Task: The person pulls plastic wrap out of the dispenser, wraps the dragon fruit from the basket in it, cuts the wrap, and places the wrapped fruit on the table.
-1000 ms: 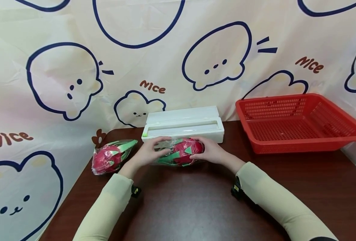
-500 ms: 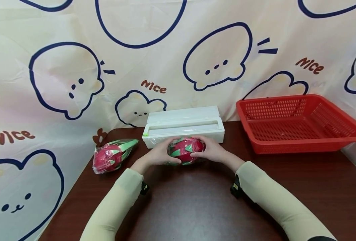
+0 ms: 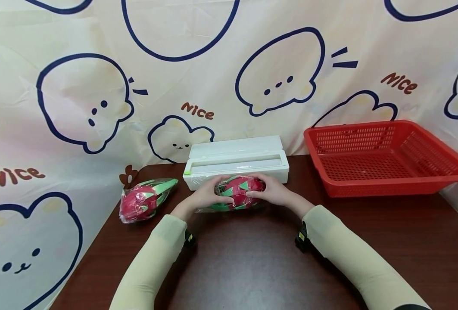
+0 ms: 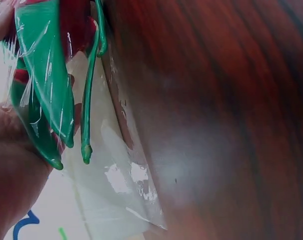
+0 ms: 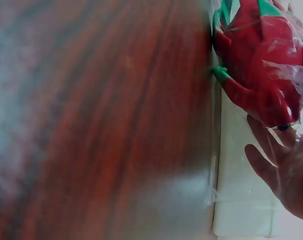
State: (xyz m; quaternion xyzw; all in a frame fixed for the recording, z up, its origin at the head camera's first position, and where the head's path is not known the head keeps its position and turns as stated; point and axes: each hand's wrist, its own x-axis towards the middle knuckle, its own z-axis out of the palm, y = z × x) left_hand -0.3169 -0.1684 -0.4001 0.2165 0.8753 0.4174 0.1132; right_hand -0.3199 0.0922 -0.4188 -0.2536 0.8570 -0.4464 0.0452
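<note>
A red dragon fruit [image 3: 239,193] with green leaf tips lies on its side in the middle of the head view, in clear cling film. My left hand [image 3: 207,196] grips its leafy end, thumb on the near side and fingers behind. From the other end my right hand [image 3: 275,191] holds it the same way, thumb across the front. Loose cling film [image 4: 124,177] spreads below the green tips in the left wrist view. Right behind the fruit stands a white cling film dispenser [image 3: 232,148], lid up. In the right wrist view, film overlaps the fingers [image 5: 264,165].
A second dragon fruit [image 3: 141,201], wrapped in film, lies at the table's left edge. On the right stands a red plastic basket [image 3: 391,189]. A printed cloth [image 3: 213,77] hangs behind the brown table [image 3: 232,267].
My left hand has slid right, from the leafy tips to closer round the fruit. The fruit has turned a little between both hands; the right hand has stayed nearly in place.
</note>
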